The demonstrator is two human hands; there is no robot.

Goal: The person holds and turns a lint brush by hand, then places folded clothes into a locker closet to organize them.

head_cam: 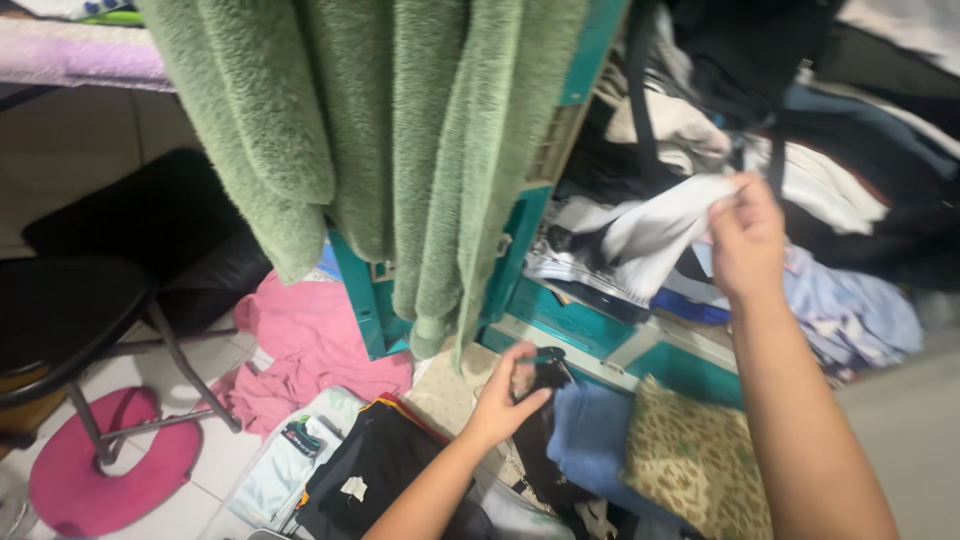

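While the right hand [745, 240] is raised to the pile of clothes [850, 200] on the upper right, its fingers pinch the edge of a white cloth [650, 235] that hangs out of this pile, so the grip is closed on the cloth. The left hand [505, 395] is lower, near the middle of the view, and it is clenched around a small dark garment [545, 372], which it holds just above a blue folded cloth [590, 440]. Beside the blue cloth lies a spotted beige cloth [695, 460]. A thick green towel [380, 140] hangs down in front of a teal crate [570, 320]. On the floor to the left there is a pink garment [310, 350], and further left stands a black chair [110, 290] near a round pink mat [110, 470].
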